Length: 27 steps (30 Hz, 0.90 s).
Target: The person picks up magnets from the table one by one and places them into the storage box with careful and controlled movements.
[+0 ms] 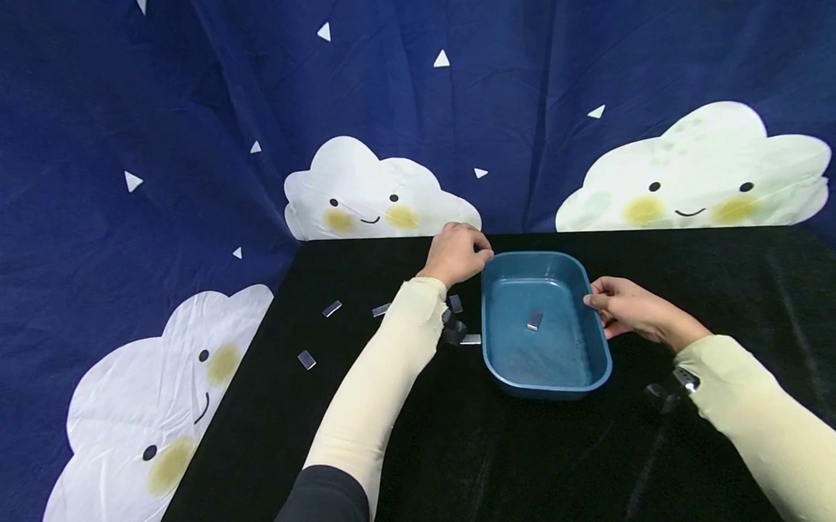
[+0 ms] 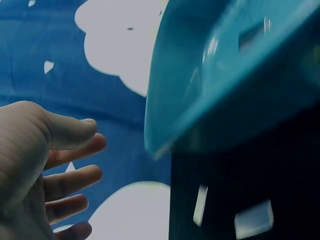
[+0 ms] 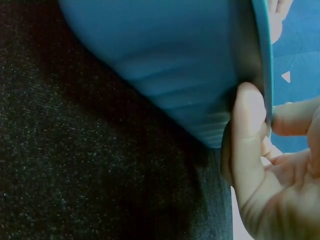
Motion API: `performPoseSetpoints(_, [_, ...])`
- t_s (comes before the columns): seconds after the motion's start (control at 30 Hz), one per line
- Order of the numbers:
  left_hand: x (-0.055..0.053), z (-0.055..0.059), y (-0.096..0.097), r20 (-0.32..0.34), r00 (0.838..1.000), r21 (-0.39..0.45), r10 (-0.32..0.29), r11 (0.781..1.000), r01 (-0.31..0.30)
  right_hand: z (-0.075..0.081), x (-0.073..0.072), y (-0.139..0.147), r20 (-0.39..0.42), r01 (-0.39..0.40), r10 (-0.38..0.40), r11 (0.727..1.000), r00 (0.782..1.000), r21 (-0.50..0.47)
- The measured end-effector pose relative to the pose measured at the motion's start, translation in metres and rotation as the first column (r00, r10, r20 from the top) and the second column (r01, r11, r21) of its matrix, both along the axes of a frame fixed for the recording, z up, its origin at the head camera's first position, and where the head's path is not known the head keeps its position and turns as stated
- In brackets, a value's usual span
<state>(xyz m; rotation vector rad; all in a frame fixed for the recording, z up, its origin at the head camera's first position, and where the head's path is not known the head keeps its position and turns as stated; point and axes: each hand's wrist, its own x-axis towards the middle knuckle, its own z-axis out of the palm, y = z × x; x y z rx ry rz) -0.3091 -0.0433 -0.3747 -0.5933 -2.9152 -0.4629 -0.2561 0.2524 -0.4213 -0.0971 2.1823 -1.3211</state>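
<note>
A deep blue plastic tray with rounded corners stands right of centre on the black table. Its right rim is pinched between the thumb and fingers of my right hand; the right wrist view shows the thumb on the rim. My left hand is beside the tray's far left corner. In the left wrist view its fingers are spread, loosely bent and apart from the tray. Inside the tray lies one small shiny rectangular block. Another block lies against the tray's left side.
Several similar silvery blocks are scattered left of the tray, among them one block near the table's left edge and another behind it. A dark blue curtain with white clouds hangs behind the black table.
</note>
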Motion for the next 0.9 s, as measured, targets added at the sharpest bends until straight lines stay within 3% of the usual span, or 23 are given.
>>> performPoseSetpoints(0.17, [-0.007,0.003,-0.027,0.023,0.999,0.038,0.031,0.999,-0.031,0.002,0.001,0.0,0.007,-0.003,0.003,1.0,1.0,-0.004])
performPoseSetpoints(0.33, [-0.012,-0.002,-0.04,0.031,0.997,0.019,0.068,0.997,-0.069,0.002,0.001,0.0,0.007,-0.003,0.003,1.0,1.0,-0.009])
performPoseSetpoints(0.63, [-0.015,-0.016,-0.046,0.088,0.988,-0.011,0.123,0.992,-0.123,0.001,0.001,0.0,0.01,0.003,-0.003,1.0,1.0,-0.006])
performPoseSetpoints(0.9, [-0.017,-0.035,-0.048,0.096,0.984,-0.048,0.151,0.988,-0.147,0.0,-0.001,-0.001,0.005,0.004,-0.004,1.0,1.0,0.004])
